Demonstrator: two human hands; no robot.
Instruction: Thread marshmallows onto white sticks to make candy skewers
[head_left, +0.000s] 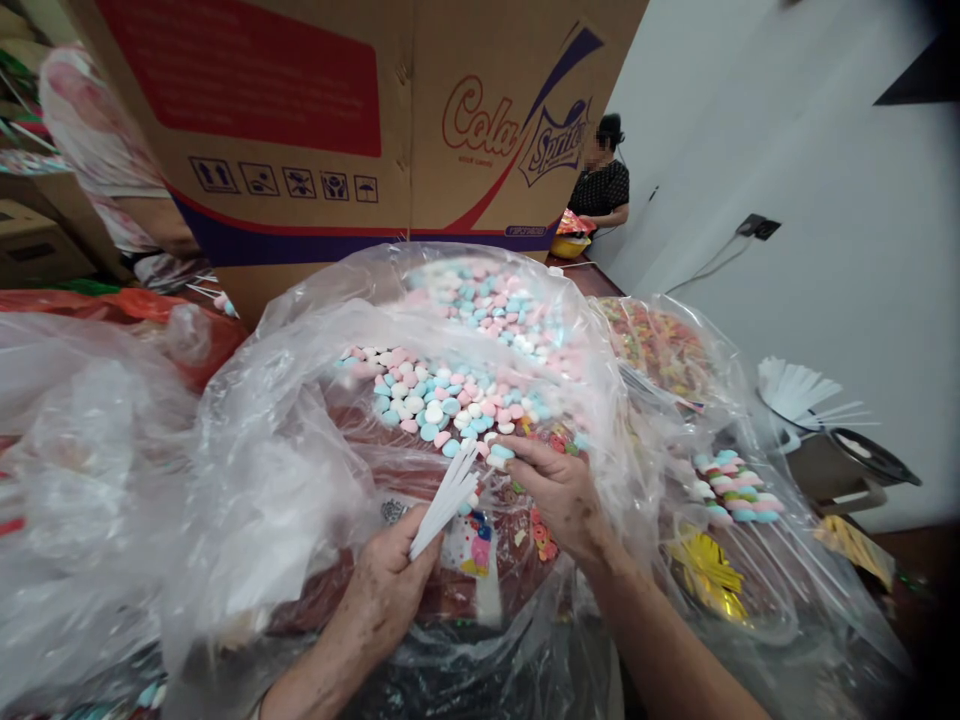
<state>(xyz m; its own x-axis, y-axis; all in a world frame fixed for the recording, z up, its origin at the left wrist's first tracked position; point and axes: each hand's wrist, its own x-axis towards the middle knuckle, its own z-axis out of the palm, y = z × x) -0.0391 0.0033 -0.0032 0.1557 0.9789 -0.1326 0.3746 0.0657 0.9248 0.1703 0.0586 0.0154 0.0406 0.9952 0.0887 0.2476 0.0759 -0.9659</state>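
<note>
My left hand (390, 565) is closed around a bundle of white sticks (444, 505) that fan out toward the upper right. Close to the stick tips, my right hand (555, 485) pinches a blue and white marshmallow (499, 456) between thumb and fingers. Beyond both hands a pile of pink, blue and white marshmallows (427, 400) spills from a clear plastic bag (300, 340). Several red and green gummy rings (543, 535) lie beneath my right hand. A small printed packet (469, 545) rests beside my left hand, partly hidden by the sticks.
A large cardboard box (300, 120) stands behind the bag. To the right are finished-looking marshmallow skewers (739, 488), a bag of colourful gummies (660, 340), gold ties (709, 570) and a dark jug (832, 465) beside white sticks. Two other people are at the back.
</note>
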